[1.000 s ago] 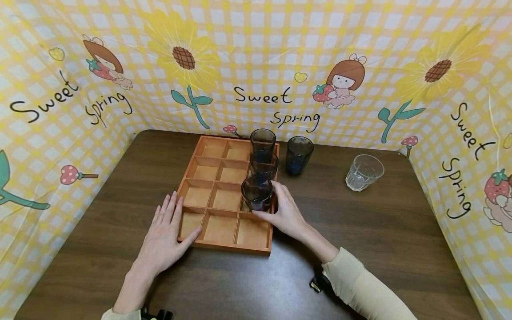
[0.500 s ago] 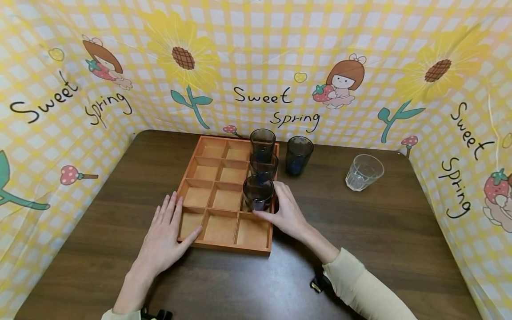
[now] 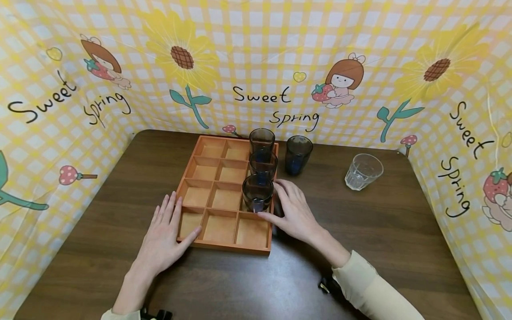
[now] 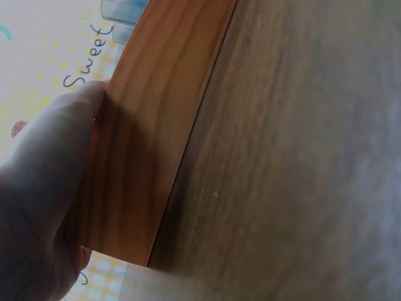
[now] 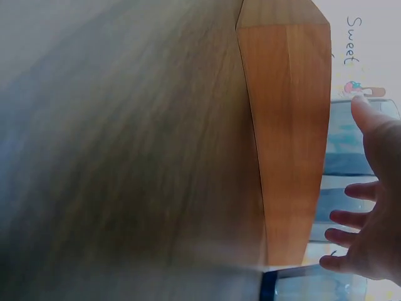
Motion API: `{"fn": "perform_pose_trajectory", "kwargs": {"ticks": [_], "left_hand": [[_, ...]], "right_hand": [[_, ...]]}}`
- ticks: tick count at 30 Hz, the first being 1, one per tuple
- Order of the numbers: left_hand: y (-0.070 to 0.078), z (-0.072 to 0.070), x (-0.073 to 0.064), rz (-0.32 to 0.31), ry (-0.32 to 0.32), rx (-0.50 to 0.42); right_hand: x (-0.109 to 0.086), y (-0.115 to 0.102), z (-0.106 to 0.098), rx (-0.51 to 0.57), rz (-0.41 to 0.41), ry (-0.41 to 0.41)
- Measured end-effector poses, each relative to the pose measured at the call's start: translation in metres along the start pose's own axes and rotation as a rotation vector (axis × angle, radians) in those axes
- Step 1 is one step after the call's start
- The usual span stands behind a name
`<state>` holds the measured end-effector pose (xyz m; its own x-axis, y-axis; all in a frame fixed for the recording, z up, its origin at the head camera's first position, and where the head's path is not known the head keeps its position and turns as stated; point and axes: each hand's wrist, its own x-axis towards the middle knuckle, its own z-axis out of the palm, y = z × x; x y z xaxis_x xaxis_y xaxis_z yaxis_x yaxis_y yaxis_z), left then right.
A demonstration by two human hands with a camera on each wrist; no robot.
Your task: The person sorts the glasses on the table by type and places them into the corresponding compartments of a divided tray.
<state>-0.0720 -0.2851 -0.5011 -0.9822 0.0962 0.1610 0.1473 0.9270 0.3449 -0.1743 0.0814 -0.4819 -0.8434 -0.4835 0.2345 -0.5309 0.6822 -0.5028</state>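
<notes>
Left hand (image 3: 162, 238) across the near left corner of the wooden tray (image 3: 230, 248), thumb over the rim! Right hand (image 3: 294, 211) right beside the front dark glass (image 3: 258, 193), third compartment down the right column, the middle glass (image 3: 263, 168) and back glass (image 3: 262, 141) lined up behind; the outside glass (image 3: 298, 155) and clear glass (image 3: 364, 172) on the table (image 3: 360, 240).

Desk (image 3: 380, 226): dark brown, wood-grained top, far corners rounded; pale sheen on the surface nearer the front, below the tray. Three items sat directly on it. Wooden tray (image 3: 219, 226), orange-brown, divided into twelve compartments, lay flat a little left of the middle, its far side close to the desk's far edge. Dark glass (image 3: 298, 155) stood upright near that same edge, just beside the tray, not touching. Clear faceted glass (image 3: 363, 172) stood apart from both, toward the far right corner
</notes>
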Motion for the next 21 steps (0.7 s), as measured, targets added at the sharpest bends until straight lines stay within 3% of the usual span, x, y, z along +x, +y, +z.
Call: {"fn": "perform_pose_trajectory", "kwargs": {"ticks": [11, 21], "left_hand": [[-0.001, 0.000, 0.000, -0.004, -0.006, 0.000], [0.000, 0.001, 0.000, -0.001, -0.002, 0.001]], "right_hand": [[-0.012, 0.017, -0.015, -0.169, -0.039, -0.014], [-0.021, 0.044, -0.030, -0.202, 0.066, -0.041]]}}
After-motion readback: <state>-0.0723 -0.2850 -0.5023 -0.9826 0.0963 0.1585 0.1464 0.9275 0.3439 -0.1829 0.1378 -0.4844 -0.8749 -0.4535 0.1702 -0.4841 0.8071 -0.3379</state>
